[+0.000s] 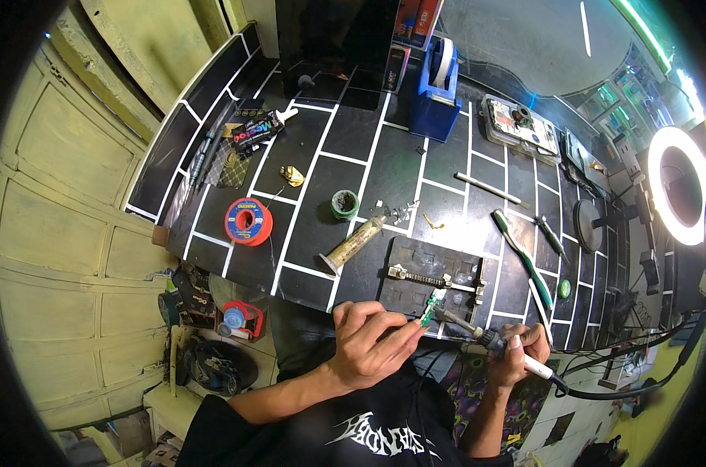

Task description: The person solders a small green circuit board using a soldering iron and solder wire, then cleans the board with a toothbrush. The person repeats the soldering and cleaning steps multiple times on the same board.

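Observation:
A small green circuit board (428, 310) is pinched between the fingertips of my left hand (374, 342), over the near edge of the table. My right hand (518, 352) grips a soldering iron (489, 339), its cable trailing off to the right. The iron's metal tip points left toward the board; I cannot tell whether the two touch. Just beyond both hands lies a dark board clamp (465, 268) with a metal screw bar across it. A rolled-up metal tube (353, 245) rests to its left, and a green toothbrush (522, 253) lies to its right.
On the black tiled table stand a red solder spool (261, 232), a small green jar (344, 204) and a blue tape dispenser (437, 109). A black tube (258, 134) lies farther back left. Toward the right are a small screwdriver (551, 236) and a glowing ring light (655, 175).

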Demonstrator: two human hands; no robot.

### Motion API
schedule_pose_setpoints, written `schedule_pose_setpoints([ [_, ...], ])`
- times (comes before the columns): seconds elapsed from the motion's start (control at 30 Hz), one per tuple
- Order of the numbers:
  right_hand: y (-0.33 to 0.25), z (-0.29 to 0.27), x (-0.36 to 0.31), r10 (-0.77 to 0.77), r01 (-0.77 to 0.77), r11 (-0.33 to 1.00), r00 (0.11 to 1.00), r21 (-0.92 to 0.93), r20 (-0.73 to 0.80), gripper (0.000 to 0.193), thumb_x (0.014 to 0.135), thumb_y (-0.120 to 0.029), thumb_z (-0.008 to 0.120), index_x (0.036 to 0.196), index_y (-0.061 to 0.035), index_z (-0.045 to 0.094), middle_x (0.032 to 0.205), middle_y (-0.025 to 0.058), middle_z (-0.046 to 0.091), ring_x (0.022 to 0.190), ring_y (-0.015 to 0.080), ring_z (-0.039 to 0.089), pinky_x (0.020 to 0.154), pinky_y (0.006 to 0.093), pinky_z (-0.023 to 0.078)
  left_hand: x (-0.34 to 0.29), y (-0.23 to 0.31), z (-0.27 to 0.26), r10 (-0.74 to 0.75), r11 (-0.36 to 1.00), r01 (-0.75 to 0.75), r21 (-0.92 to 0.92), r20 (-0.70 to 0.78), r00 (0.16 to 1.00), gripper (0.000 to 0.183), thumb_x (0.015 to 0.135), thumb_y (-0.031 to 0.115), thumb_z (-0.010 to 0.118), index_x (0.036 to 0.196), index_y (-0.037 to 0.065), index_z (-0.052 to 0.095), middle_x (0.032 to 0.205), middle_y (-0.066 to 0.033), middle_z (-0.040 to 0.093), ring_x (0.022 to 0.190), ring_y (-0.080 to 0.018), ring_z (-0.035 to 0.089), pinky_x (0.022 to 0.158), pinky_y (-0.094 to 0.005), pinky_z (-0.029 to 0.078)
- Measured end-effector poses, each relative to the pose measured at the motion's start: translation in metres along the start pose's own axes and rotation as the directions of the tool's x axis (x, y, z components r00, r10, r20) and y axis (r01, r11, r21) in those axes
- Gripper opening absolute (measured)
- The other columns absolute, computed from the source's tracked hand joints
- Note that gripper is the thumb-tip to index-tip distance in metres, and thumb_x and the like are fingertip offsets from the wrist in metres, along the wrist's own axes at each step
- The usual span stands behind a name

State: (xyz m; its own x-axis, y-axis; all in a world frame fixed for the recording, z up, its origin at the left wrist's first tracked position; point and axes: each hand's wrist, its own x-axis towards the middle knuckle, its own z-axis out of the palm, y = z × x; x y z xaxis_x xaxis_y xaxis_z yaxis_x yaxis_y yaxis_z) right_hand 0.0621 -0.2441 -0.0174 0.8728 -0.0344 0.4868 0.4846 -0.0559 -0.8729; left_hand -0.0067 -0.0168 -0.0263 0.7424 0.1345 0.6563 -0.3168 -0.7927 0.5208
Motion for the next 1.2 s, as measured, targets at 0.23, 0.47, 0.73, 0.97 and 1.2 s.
schedule_pose_setpoints([
  [0.23,0.0003,-0.0044,-0.0006,0.014,-0.013,0.999,0.999,-0.039,0.029,0.035,0.093,-0.018,0.069,0.075,-0.0050,0.043,0.058,0.0118,0.057,0.047,0.0118,0.046,0.047,0.0275,0.042,0.0004,0.0001,-0.0008,-0.004,1.000,0.004,-0.005,0.003,1.000,0.027,0.069,0.016,0.089,0.094,0.015,0.080,0.086,0.0077,0.065,0.090,-0.0178,0.053,0.085,-0.0366,0.032],
  [0.47,-0.0045,0.0014,0.0026,0.007,-0.006,1.000,1.000,-0.029,0.026,0.038,0.093,-0.022,0.069,0.073,-0.0055,0.042,0.057,0.0116,0.058,0.047,0.0114,0.045,0.048,0.0261,0.042,0.0004,0.0004,-0.0006,-0.006,1.000,0.006,-0.007,-0.001,1.000,0.026,0.069,0.016,0.089,0.094,0.015,0.080,0.085,0.0077,0.065,0.090,-0.0176,0.053,0.085,-0.0364,0.032],
  [0.73,-0.0044,-0.0030,-0.0010,0.091,-0.091,0.996,0.996,-0.021,-0.015,0.034,0.089,-0.021,0.069,0.073,-0.0069,0.043,0.059,0.0114,0.060,0.049,0.0111,0.047,0.049,0.0272,0.042,0.0003,0.0002,-0.0003,-0.002,1.000,0.002,-0.010,-0.004,1.000,0.026,0.069,0.016,0.089,0.093,0.015,0.080,0.086,0.0078,0.066,0.090,-0.0174,0.053,0.085,-0.0363,0.032],
  [0.97,-0.0038,-0.0004,0.0005,0.064,-0.064,0.998,0.998,-0.006,0.006,0.036,0.090,-0.023,0.069,0.072,-0.0060,0.042,0.058,0.0114,0.059,0.048,0.0112,0.046,0.048,0.0267,0.040,0.0006,0.0001,-0.0004,-0.004,1.000,0.004,-0.007,-0.007,1.000,0.025,0.069,0.016,0.089,0.093,0.015,0.080,0.086,0.0077,0.066,0.090,-0.0174,0.053,0.084,-0.0363,0.032],
  [1.2,-0.0036,-0.0013,-0.0008,0.067,-0.068,0.997,0.997,-0.040,-0.028,0.038,0.090,-0.024,0.070,0.072,-0.0060,0.042,0.057,0.0114,0.058,0.048,0.0115,0.046,0.048,0.0269,0.040,0.0004,0.0005,0.0001,-0.006,1.000,0.006,-0.011,-0.011,1.000,0.026,0.069,0.016,0.089,0.092,0.015,0.080,0.086,0.0077,0.065,0.090,-0.0176,0.053,0.084,-0.0363,0.032],
])
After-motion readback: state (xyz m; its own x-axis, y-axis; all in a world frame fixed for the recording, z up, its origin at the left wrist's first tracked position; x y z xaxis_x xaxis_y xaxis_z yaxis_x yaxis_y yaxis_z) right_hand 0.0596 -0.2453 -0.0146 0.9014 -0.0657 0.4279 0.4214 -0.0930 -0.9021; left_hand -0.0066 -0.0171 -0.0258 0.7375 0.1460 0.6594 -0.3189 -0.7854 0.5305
